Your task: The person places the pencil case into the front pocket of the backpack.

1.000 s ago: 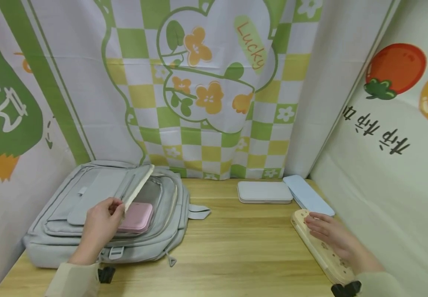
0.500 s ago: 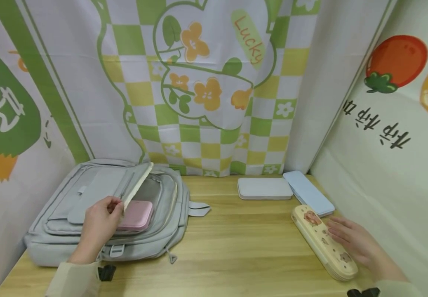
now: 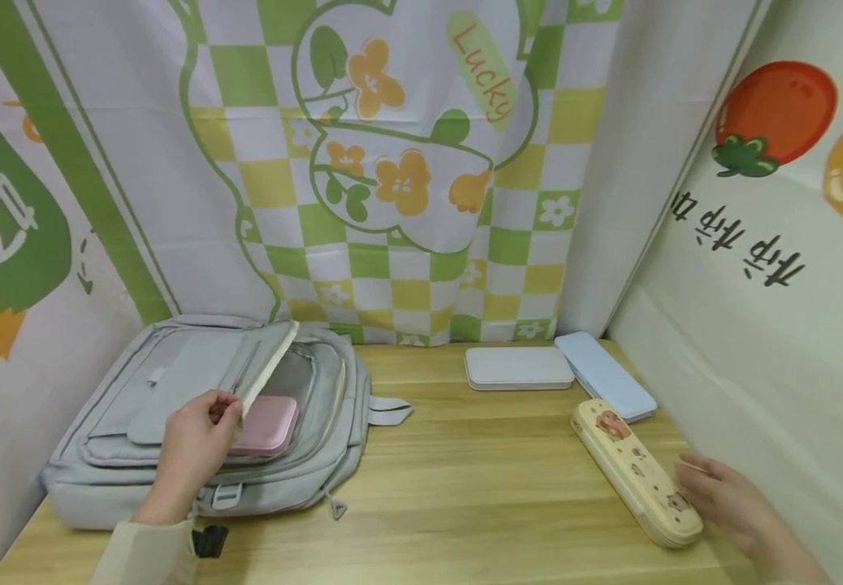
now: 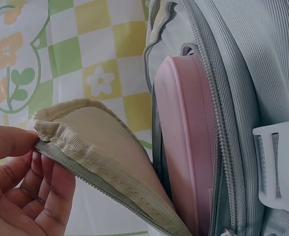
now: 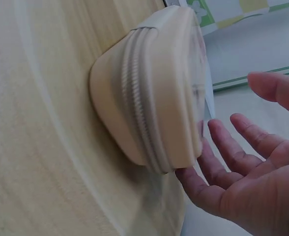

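A grey backpack [image 3: 107,406] lies on the table at the left with its front pocket unzipped. My left hand [image 3: 198,435] pinches the edge of the pocket flap [image 4: 100,147] between thumb and fingers and holds it raised. Inside the opening sits a pink case [image 3: 271,426], partly tucked under the flap; in the left wrist view the pink case [image 4: 184,132] stands within the zipper line. At the right lies a cream-yellow zipped pencil case [image 3: 637,475] with small printed figures. Just right of it is my right hand [image 3: 732,504], fingers spread and relaxed, holding nothing.
A white case [image 3: 518,368] and a light blue case [image 3: 604,374] lie at the back right of the wooden table [image 3: 465,487], near the yellow one. Patterned curtains [image 3: 407,276] enclose the back and sides. A grey strap loop [image 3: 390,410] sticks out from the backpack.
My right hand has moved from over the yellow pencil case to its right side, leaving the case on the table. My left hand keeps holding the flap in the same place.
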A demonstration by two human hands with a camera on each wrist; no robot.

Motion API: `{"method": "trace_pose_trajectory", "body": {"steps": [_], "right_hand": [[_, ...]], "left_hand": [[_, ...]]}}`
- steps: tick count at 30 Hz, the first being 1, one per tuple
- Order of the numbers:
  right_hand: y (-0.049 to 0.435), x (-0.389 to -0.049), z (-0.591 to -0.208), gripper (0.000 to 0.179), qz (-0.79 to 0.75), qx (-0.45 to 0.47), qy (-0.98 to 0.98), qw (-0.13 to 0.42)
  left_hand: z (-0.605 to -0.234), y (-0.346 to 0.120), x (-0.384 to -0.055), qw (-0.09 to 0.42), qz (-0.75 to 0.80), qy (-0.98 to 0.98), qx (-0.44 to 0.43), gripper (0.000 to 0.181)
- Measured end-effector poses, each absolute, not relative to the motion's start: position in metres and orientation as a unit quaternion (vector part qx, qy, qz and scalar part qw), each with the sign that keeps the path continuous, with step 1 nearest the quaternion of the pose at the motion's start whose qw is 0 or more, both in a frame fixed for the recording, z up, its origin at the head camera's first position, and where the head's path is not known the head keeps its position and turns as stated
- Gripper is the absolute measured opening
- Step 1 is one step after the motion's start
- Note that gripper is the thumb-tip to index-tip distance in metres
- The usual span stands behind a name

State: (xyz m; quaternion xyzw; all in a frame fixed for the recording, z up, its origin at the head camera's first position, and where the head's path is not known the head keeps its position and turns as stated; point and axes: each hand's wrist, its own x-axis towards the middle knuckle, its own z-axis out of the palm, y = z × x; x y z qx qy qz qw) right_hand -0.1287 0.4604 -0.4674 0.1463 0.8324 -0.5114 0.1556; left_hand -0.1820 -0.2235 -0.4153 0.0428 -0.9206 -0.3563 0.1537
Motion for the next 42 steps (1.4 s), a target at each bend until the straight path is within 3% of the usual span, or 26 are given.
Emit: {"method": "trace_pose_trajectory", "body": {"steps": [13, 23, 30, 42], "right_hand": [[0.46, -0.115, -0.491, 0.08, -0.5, 0.185, 0.83, 0.164], [0.46, -0.106, -0.497, 0.086, -0.486, 0.176, 0.84, 0.166], [0.459, -0.097, -0.499, 0.086, -0.46, 0.152, 0.851, 0.201], [0.45, -0.099, -0.501, 0.09, -0.436, 0.165, 0.863, 0.195]], "left_hand": [[-0.416, -0.221, -0.181, 0.152, -0.357, -0.921, 0.043, 0.015], [-0.417, -0.223, -0.18, 0.167, -0.352, -0.921, 0.033, 0.015], [-0.418, -0.223, -0.18, 0.165, -0.349, -0.922, 0.031, 0.015], [-0.419, -0.223, -0.179, 0.158, -0.351, -0.922, 0.044, 0.015]]}}
